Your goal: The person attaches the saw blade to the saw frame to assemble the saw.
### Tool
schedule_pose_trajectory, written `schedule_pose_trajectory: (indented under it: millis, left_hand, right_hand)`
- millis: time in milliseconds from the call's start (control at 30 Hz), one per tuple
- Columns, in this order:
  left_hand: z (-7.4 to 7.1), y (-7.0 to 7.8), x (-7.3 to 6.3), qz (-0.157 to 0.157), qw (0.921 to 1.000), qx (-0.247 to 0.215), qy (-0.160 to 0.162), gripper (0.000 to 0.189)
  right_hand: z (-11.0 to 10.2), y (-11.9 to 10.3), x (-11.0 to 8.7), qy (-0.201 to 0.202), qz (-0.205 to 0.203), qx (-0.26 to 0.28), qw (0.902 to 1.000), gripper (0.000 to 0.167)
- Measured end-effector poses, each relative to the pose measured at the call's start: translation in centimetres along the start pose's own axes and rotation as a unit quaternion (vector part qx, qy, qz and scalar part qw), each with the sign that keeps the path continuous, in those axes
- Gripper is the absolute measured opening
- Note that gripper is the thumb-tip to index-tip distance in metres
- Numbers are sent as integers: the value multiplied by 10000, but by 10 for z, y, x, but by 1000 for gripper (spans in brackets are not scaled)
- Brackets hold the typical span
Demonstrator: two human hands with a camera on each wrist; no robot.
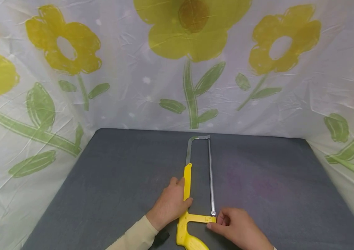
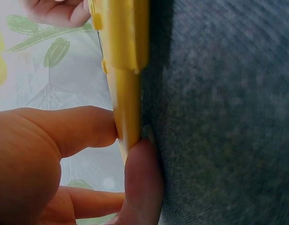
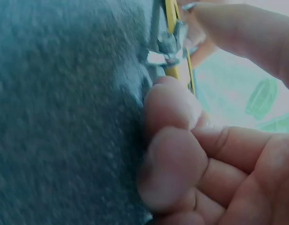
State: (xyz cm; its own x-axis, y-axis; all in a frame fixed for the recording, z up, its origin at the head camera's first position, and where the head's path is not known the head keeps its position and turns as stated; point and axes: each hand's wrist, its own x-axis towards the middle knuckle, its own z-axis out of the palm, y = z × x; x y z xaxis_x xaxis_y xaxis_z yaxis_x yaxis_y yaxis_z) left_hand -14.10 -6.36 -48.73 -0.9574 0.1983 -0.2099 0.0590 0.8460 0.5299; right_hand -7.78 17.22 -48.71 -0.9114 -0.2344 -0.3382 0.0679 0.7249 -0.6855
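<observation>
A hacksaw (image 1: 187, 184) with a yellow handle and frame lies on the dark table, its metal bow and blade (image 1: 211, 177) pointing away from me. My left hand (image 1: 171, 199) grips the yellow frame tube, thumb on one side and fingers on the other; the left wrist view shows this pinch on the tube (image 2: 127, 101) close up. Beside the near end of the blade is my right hand (image 1: 237, 224), its thumb by the end of the yellow crossbar. In the right wrist view a metal wing nut (image 3: 170, 44) shows between thumb and curled fingers (image 3: 172, 164), which stand apart around it.
The dark cloth-covered table (image 1: 117, 163) spreads to both sides of the saw. A pale flower-printed curtain (image 1: 127, 86) hangs behind and at both sides. A small black object (image 1: 161, 238) shows near my left wrist.
</observation>
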Motion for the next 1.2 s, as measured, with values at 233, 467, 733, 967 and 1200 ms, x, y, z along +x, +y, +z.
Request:
schedule_pose_trajectory:
  millis: [233, 467, 733, 967, 1200]
  left_hand:
    - [-1, 1, 0, 10, 10000, -16, 13, 84]
    - [-1, 1, 0, -19, 10000, -28, 1, 84]
    - [1, 0, 0, -1, 10000, -56, 46, 84]
    - [2, -2, 0, 80, 10000, -26, 46, 83]
    - [2, -1, -1, 34, 10000, -12, 31, 83]
  right_hand:
    - [-1, -3, -2, -29, 212, -196, 9996, 44]
    - [0, -3, -1, -349, 129, -49, 9993, 40]
    - [2, -1, 0, -294, 184, -110, 9993, 40]
    - [4, -2, 0, -208, 217, -146, 9994, 39]
    - [4, -3, -2, 51, 174, -282, 9994, 40]
